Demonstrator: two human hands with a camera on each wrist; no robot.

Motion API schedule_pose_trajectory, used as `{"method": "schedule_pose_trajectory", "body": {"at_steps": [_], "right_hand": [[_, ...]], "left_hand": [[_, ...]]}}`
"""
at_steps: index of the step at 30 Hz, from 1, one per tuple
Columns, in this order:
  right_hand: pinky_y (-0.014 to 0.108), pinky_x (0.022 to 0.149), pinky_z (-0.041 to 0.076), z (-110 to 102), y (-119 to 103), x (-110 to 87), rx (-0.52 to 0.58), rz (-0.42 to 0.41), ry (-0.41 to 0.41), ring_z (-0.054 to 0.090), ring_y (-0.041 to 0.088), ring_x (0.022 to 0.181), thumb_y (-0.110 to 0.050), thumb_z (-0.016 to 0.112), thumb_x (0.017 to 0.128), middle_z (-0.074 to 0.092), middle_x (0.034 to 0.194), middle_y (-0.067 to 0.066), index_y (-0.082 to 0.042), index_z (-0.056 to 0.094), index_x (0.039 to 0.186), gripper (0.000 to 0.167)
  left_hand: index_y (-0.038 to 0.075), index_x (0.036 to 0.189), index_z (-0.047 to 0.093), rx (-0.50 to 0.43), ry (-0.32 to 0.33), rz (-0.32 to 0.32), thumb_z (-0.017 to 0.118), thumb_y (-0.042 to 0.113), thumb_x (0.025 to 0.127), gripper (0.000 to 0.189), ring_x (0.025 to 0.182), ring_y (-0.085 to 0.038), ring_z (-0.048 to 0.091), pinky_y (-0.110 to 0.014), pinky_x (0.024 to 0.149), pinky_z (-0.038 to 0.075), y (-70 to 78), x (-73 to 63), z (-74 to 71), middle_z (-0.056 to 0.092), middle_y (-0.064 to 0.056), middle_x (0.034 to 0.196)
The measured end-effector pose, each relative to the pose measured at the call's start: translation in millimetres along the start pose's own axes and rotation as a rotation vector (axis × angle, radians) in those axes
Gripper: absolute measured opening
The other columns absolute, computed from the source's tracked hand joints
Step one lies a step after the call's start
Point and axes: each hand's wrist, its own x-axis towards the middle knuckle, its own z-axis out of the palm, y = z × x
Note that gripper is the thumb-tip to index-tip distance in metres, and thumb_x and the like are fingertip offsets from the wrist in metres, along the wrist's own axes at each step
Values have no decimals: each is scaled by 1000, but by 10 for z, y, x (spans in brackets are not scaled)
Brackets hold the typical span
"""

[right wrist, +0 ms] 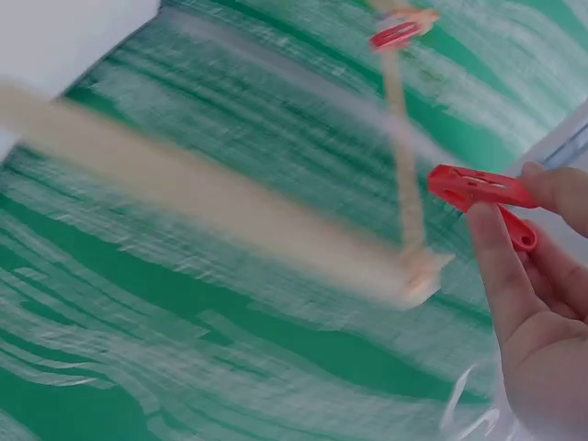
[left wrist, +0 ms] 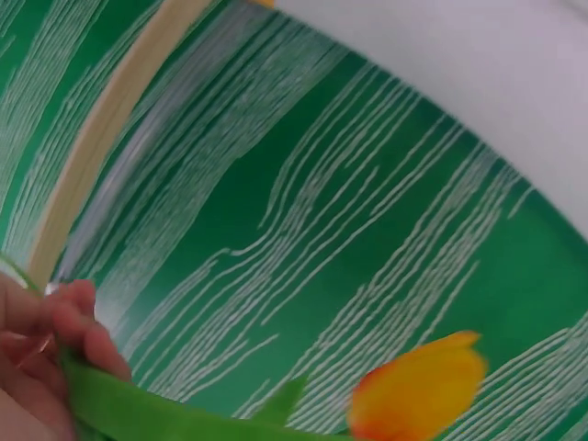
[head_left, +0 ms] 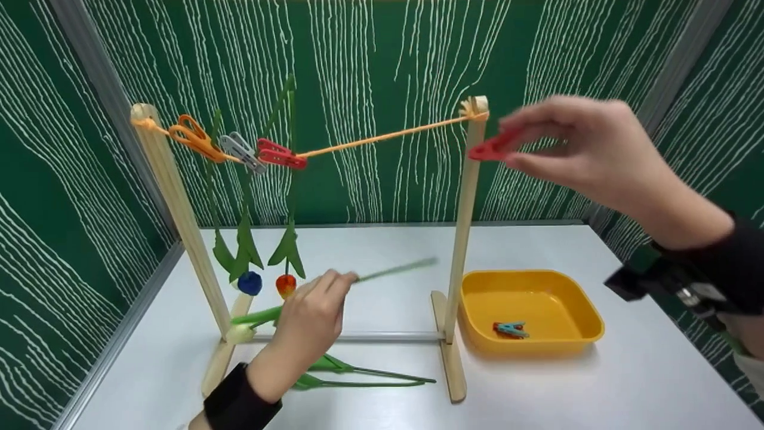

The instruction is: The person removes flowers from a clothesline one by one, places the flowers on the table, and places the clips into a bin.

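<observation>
The right hand [head_left: 573,149] pinches a red peg [head_left: 492,147] just beside the right post [head_left: 465,239], near the orange string [head_left: 382,138]. The left hand [head_left: 310,316] grips a green stem [head_left: 394,270] low in front of the rack, above the table [head_left: 537,388]. A yellow tray [head_left: 588,325] holds another peg [head_left: 510,328].

Dark green backdrop [head_left: 382,71] with wavy white lines; white table [head_left: 537,251]; yellow tray [head_left: 588,325] holding a teal-and-red clothespin [head_left: 510,328]; red clothespin [head_left: 492,148] in right hand [head_left: 573,146]; orange string [head_left: 382,137]; orange scissors [head_left: 194,138]; grey clothespin [head_left: 239,149]; pale wooden posts [head_left: 465,239]; green flower stem [head_left: 382,272].
</observation>
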Motion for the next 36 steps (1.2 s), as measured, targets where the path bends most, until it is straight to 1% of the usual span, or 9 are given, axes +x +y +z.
{"method": "schedule_pose_trajectory", "body": {"at_steps": [3,7,10,12,15,18,27,31,36], "right_hand": [[11,76,49,60,372,-261,24,113,36,65,6,90,1,72,79,67,105,1,-7,63,116,38],[9,76,47,295,946,-638,-8,201,40,63,3,91,6,72,77,65,107,4,-7,64,115,40],[10,73,48,588,1346,-964,-25,276,-7,64,7,91,7,71,76,66,104,7,-5,64,112,39],[14,71,51,796,1554,-1191,31,372,-60,66,14,92,5,71,77,66,103,10,-3,64,112,37],[20,71,53,1074,1789,-1502,150,533,-145,66,26,93,0,72,79,66,105,16,0,63,113,35],[26,73,55,1275,1966,-1741,189,638,-245,67,27,91,-6,72,81,67,105,16,0,64,111,32],[25,70,53,1501,2249,-1976,82,570,-474,62,21,78,-8,74,79,69,94,13,2,69,101,24],[25,67,50,1557,2272,-2033,-8,539,-507,59,16,75,-7,74,77,70,89,9,0,71,96,21],[34,71,52,1603,2272,-2066,-88,491,-502,59,18,76,-3,74,74,70,84,5,-3,71,92,17]], "left_hand": [[7,97,66,-17,-98,-17,70,-6,77,24,68,-14,60,-25,58,51,-38,-229,36,60,-2,80],[10,93,68,-1,-201,-50,73,-5,75,23,68,-13,56,-24,56,47,-119,-499,117,57,0,77],[11,90,69,13,-275,-64,73,-2,76,19,67,-12,55,-23,55,43,-163,-656,195,56,1,76],[12,89,69,11,-340,-58,72,-1,77,18,68,-12,54,-23,54,41,-168,-754,258,56,1,75],[13,89,68,-10,-454,-40,70,-2,77,20,70,-12,54,-24,57,41,-147,-899,374,55,2,76],[13,88,69,-11,-541,-8,69,-5,75,22,73,-13,54,-26,63,44,-126,-1015,503,54,3,76],[14,80,71,27,-644,46,67,-2,73,17,66,-14,53,-27,57,42,-137,-1133,700,54,2,71],[15,78,73,17,-648,40,68,0,73,16,65,-13,51,-26,56,41,-144,-1143,716,53,2,70],[17,78,74,34,-628,34,69,0,72,19,66,-13,51,-26,56,40,-140,-1150,707,56,2,72]]}}
